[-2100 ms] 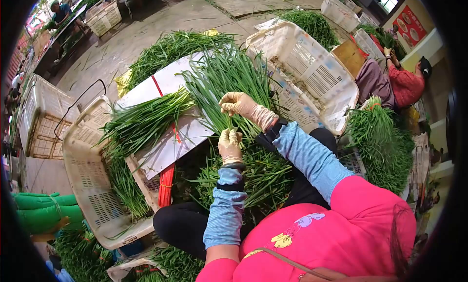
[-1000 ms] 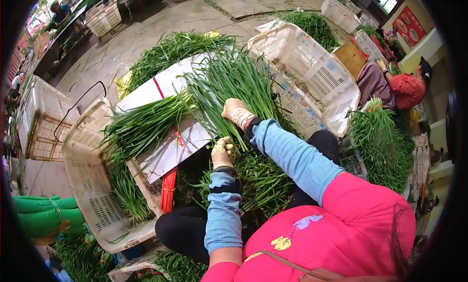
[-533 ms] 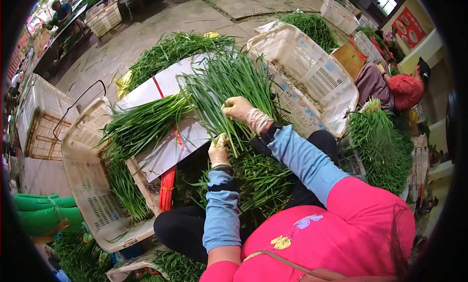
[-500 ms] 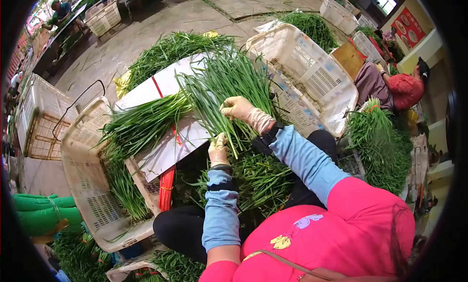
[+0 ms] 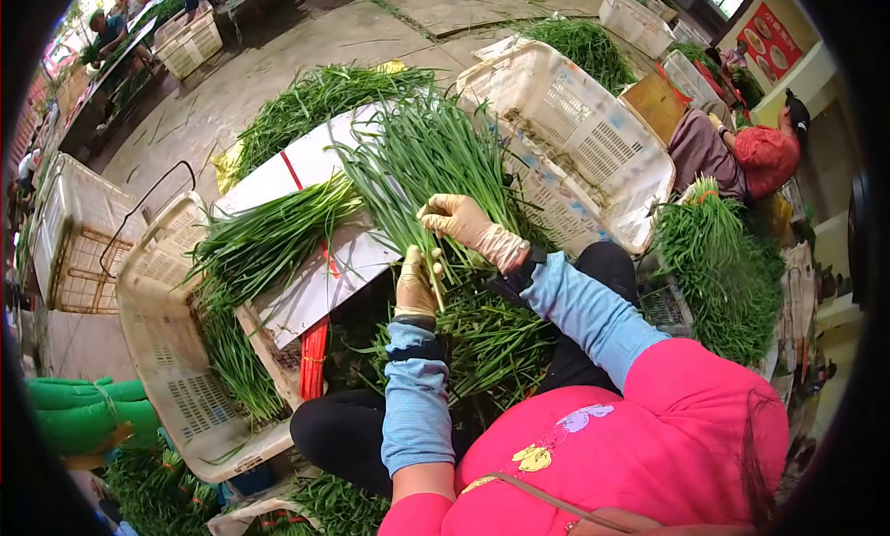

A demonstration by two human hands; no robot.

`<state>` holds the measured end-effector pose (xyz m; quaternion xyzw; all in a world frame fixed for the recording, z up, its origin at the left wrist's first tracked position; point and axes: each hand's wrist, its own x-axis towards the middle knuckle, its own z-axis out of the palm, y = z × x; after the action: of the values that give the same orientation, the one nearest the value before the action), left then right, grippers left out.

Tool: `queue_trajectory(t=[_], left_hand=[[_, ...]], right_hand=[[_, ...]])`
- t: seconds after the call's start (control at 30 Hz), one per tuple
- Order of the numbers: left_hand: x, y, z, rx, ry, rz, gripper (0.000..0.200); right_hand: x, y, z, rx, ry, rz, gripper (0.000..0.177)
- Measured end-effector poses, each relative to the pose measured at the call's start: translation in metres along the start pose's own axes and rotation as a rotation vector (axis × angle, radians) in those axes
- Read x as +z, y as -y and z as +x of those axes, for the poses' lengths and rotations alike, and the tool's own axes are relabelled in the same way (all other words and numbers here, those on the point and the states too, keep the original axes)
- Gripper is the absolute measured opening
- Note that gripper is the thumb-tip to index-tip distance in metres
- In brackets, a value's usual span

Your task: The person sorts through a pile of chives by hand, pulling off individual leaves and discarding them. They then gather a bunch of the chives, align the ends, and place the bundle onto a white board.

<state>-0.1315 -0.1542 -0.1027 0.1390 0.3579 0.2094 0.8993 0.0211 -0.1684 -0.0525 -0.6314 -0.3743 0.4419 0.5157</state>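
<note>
Long green chives (image 5: 436,151) fan out over the white board (image 5: 278,179) in front of me, cut ends toward my body. My left hand (image 5: 416,284), in a pale glove, is closed round the lower stems, a few pale ends poking out beside the fingers. Gloved too, my right hand (image 5: 461,223) is just above and to the right, its thumb and fingers pinched together at the stems. To the left on the board lies a separate bunch of chives (image 5: 278,230). Red ties (image 5: 314,364) hang at the board's near edge. Loose greens (image 5: 501,337) are heaped below my hands.
A white crate (image 5: 171,341) with chives stands left, another crate (image 5: 593,119) right. More chives (image 5: 324,100) are piled beyond the board. A tied bundle (image 5: 709,221) tops a heap at right, near a seated person in red (image 5: 768,160).
My left hand has risen slightly and now wraps the chive stems, whose ends are gathered closer together. My right hand has dropped a little toward it. The view has shifted slightly.
</note>
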Motion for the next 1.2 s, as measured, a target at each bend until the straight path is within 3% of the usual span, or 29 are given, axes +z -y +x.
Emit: queue_trajectory(t=[0.07,0.2,0.23,0.27,0.37,0.47,0.53,0.57,0.67,0.73,0.77,0.8,0.9,1.03,1.2], left_hand=[[-0.016,0.005,0.011,-0.005,0.054,0.081,0.033],[-0.026,0.010,0.020,-0.018,0.160,-0.156,0.024],[-0.022,0.011,0.018,0.014,0.028,-0.079,0.024],[-0.020,0.011,0.016,0.045,-0.106,-0.001,0.025],[-0.022,0.013,0.018,0.057,-0.070,0.006,0.023],[-0.025,0.008,0.014,0.171,0.041,0.043,0.023],[-0.023,-0.003,0.003,0.254,-0.005,0.095,0.025],[-0.018,-0.010,-0.002,0.233,-0.133,0.092,0.026],[-0.018,-0.019,-0.009,0.196,-0.215,0.071,0.027],[-0.028,-0.015,-0.002,0.205,-0.173,0.209,0.027],[-0.031,-0.011,0.003,0.209,-0.164,0.212,0.025],[-0.031,-0.010,0.001,0.209,-0.165,0.211,0.025],[-0.029,-0.012,-0.002,0.156,-0.100,0.143,0.024],[-0.028,-0.013,-0.001,0.139,-0.180,0.140,0.019],[-0.029,-0.012,0.001,0.142,-0.171,0.159,0.021]], right_hand=[[0.002,0.003,-0.016,-0.140,0.001,-0.169,0.019],[0.010,0.016,-0.065,-0.353,0.239,-0.367,0.015],[0.011,0.016,-0.073,-0.594,0.297,-0.530,0.013],[0.012,0.014,-0.083,-0.600,0.354,-0.509,0.014],[0.006,0.021,-0.095,-0.570,0.330,-0.458,0.015],[-0.018,0.018,-0.078,-0.597,0.119,-0.462,0.014],[-0.024,0.028,-0.069,-0.184,0.124,0.005,0.020],[-0.031,0.027,-0.057,-0.222,0.116,-0.098,0.022],[-0.026,0.025,-0.028,0.068,0.052,0.311,0.017],[-0.024,0.007,0.004,0.067,0.008,0.043,0.015],[-0.016,-0.005,0.019,-0.078,-0.073,-0.094,0.013],[-0.011,-0.021,0.032,-0.096,-0.120,-0.130,0.014],[0.008,-0.022,0.050,0.006,-0.254,-0.552,0.018],[0.029,-0.025,0.057,0.195,-0.214,-0.962,0.024],[0.034,-0.044,0.068,0.300,-0.238,-1.068,0.027]])
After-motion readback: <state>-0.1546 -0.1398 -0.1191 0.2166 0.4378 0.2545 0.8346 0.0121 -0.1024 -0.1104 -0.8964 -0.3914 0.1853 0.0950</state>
